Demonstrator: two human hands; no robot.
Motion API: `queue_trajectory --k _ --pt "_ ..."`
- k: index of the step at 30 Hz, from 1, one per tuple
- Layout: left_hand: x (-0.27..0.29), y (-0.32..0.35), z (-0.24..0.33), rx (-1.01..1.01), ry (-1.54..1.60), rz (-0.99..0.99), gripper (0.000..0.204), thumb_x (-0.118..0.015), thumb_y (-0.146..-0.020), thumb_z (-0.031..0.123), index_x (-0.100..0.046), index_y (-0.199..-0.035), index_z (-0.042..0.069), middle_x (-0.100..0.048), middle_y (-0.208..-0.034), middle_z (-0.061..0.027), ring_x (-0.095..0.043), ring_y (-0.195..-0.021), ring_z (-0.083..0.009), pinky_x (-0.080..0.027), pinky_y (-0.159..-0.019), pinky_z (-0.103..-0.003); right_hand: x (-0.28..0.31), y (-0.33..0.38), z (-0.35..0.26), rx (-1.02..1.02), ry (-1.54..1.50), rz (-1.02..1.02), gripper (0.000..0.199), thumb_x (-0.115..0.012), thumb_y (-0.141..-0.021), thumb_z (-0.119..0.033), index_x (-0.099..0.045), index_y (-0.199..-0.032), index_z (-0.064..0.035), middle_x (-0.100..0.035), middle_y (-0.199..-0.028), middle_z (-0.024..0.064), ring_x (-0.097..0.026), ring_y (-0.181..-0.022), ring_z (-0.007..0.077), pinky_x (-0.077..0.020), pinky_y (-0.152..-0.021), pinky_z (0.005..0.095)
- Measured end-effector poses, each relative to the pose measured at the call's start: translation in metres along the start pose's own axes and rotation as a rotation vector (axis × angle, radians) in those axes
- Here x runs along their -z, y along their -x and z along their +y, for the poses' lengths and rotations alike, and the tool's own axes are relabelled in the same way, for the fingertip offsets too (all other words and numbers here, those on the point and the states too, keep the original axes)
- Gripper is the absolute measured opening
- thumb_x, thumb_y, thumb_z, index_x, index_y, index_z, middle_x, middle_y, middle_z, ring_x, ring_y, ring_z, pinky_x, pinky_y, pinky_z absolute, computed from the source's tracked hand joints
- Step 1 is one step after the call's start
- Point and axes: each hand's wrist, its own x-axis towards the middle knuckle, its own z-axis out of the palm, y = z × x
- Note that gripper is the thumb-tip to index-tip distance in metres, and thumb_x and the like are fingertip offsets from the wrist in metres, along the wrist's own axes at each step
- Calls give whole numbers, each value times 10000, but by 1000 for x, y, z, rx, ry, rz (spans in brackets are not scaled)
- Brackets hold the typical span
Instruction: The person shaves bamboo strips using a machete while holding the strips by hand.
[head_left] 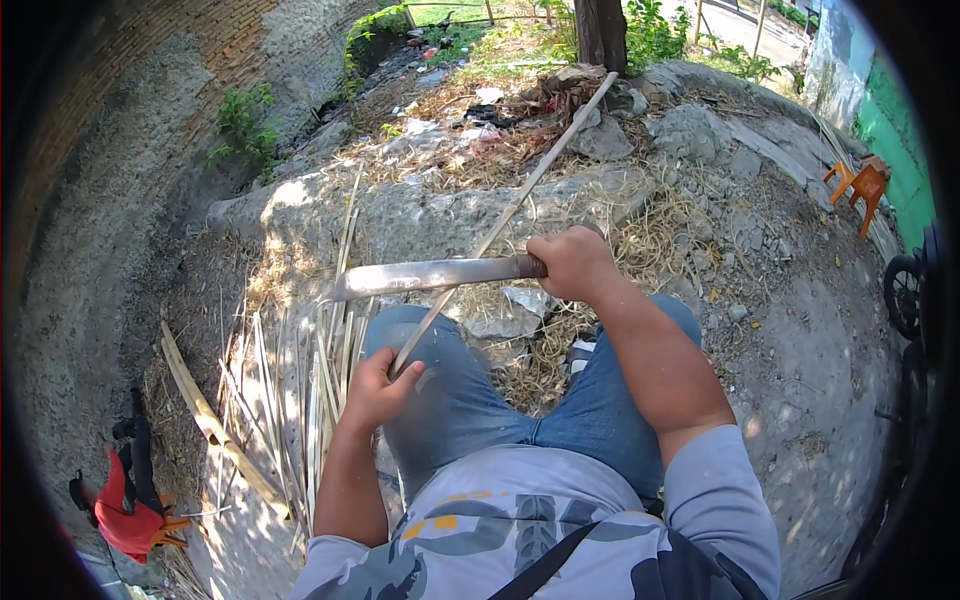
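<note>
My right hand (pixel 577 265) is closed round the handle of a machete (pixel 430 277), whose broad metal blade points left above my knees. In my left hand (pixel 383 390), low over my left thigh, is the near end of a long thin bamboo strip (pixel 500 221). The strip slants away up and to the right toward a tree trunk. The blade crosses over the strip a little beyond my left hand; whether they touch I cannot tell. Curled pale shavings (pixel 548 372) lie on the ground between my feet.
Several split bamboo strips (pixel 328 375) and a halved bamboo pole (pixel 215 425) lie at my left. A person in red (pixel 130 515) sits at the far left. Ahead are a low concrete ledge (pixel 450 225) and a tree trunk (pixel 601 35). An orange chair (pixel 868 188) and a motorbike wheel (pixel 903 297) stand at right.
</note>
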Motion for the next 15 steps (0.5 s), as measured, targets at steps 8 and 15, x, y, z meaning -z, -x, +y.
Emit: queue_trajectory --k 8,15 --pt "16 50 2 127 347 -119 275 -593 -1068 251 -650 -955 7 -629 -782 17 -532 -683 -46 -453 -607 -243 10 -9 13 -27 -90 79 198 -730 -730 -222 -635 -880 -134 -687 -768 105 -696 -778 359 -531 -716 488" --pt "-3 47 0 124 275 -72 271 -597 -1067 251 -663 -966 10 -577 -761 36 -493 -710 -41 -441 -617 -261 0 -6 8 -114 -141 146 181 -725 -763 -235 -638 -888 -136 -678 -764 114 -695 -780 373 -534 -685 519"
